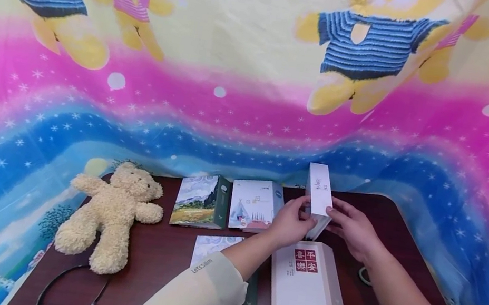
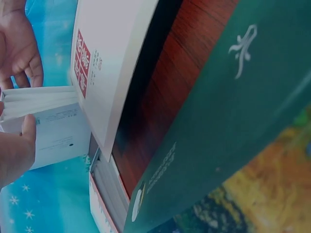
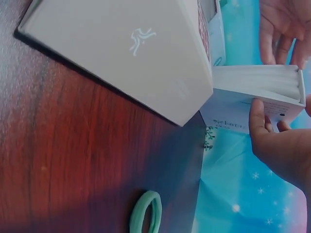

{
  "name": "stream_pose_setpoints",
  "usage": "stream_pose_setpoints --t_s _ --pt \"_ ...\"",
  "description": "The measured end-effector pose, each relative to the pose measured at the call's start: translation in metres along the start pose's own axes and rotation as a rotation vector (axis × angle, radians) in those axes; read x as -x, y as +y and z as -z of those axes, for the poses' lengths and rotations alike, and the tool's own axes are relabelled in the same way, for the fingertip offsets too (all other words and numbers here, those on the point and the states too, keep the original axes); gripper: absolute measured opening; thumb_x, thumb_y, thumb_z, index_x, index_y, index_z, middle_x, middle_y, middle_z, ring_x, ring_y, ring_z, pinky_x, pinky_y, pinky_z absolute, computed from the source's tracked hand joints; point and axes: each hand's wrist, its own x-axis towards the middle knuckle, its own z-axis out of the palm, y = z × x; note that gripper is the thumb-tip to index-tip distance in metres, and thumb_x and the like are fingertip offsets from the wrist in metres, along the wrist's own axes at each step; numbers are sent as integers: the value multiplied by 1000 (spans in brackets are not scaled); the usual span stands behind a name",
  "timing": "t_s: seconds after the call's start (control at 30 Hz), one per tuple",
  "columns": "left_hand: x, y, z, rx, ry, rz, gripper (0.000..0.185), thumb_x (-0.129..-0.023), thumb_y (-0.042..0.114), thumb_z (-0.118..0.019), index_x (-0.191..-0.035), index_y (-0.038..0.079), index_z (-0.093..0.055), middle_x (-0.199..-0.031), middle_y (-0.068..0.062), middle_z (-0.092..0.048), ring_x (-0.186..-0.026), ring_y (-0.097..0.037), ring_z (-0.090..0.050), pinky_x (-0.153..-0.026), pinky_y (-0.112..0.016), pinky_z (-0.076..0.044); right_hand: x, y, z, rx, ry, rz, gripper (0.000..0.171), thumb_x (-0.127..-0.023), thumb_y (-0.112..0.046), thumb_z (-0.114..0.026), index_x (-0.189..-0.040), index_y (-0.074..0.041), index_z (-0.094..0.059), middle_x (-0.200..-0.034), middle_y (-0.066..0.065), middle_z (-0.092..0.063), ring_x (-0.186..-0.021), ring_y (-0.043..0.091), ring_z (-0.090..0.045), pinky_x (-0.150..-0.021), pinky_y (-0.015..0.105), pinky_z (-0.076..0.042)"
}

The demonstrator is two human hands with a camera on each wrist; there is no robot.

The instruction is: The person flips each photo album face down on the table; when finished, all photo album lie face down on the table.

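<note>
Near the back edge of the table, a white album [image 1: 322, 186] stands upright between two hands, its printed spine facing me. White page edges show between its covers [image 2: 60, 138] in the left wrist view. My left hand [image 1: 288, 221] holds its left side, thumb against the cover. On the opposite side my right hand [image 1: 354, 229] grips it, with a thumb [image 3: 257, 114] on the cover in the right wrist view. A white-and-pink album [image 1: 303, 290] with red squares of characters lies just in front. Some fingertips are hidden behind the held album.
A painted-landscape album [image 1: 198, 201] and a tent-picture album [image 1: 253, 204] lie left of the hands. Another album [image 1: 215, 249] is partly under the left sleeve. A teddy bear [image 1: 115, 212], a black hoop [image 1: 56, 282] and a green ring [image 1: 365, 276] also lie on the table.
</note>
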Motion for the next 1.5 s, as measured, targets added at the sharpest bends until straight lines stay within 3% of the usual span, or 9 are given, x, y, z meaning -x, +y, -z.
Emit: stream_pose_setpoints --t_s 0.3,0.6,0.8,0.97,1.23,1.5 --pt "1 -3 -3 -61 -79 42 59 -100 32 -70 -154 22 -50 -141 -1 -60 -109 -9 -64 -91 -31 -57 4 -3 5 -14 0 11 77 -104 -42 -62 -164 -7 -28 -159 23 -37 -135 38 -50 -109 50 -47" --pt "1 -12 -9 -151 -169 80 58 -101 36 -69 -154 22 -50 -139 -2 -63 -110 -11 -65 -94 -36 -57 7 1 11 8 11 23 80 -104 -43 -62 -164 -5 -24 -159 27 -36 -134 42 -50 -106 51 -49" --pt "0 -16 -13 -206 -205 73 58 -100 37 -69 -153 25 -52 -132 1 -66 -107 -12 -65 -94 -38 -57 9 4 18 20 42 18 82 -104 -45 -62 -164 -4 -24 -157 27 -38 -127 34 -56 -102 46 -54" --pt "1 -18 -14 -223 -233 94 58 -98 39 -69 -153 25 -53 -138 -1 -64 -111 -16 -64 -98 -45 -55 10 9 23 32 62 12 84 -102 -47 -63 -164 -4 -24 -156 26 -39 -121 26 -61 -102 49 -53" --pt "1 -24 -18 -248 -262 107 55 -98 39 -70 -150 25 -56 -133 -2 -65 -104 -13 -62 -94 -36 -56 13 18 33 -6 89 4 84 -102 -46 -63 -164 -4 -24 -159 26 -38 -109 9 -66 -103 47 -52" --pt "3 -20 -18 -265 -277 125 55 -97 40 -71 -149 26 -58 -134 -1 -65 -104 -13 -61 -95 -35 -54 14 25 44 -59 105 -7 84 -103 -40 -65 -164 -1 -21 -161 28 -34 -104 4 -67 -102 42 -54"
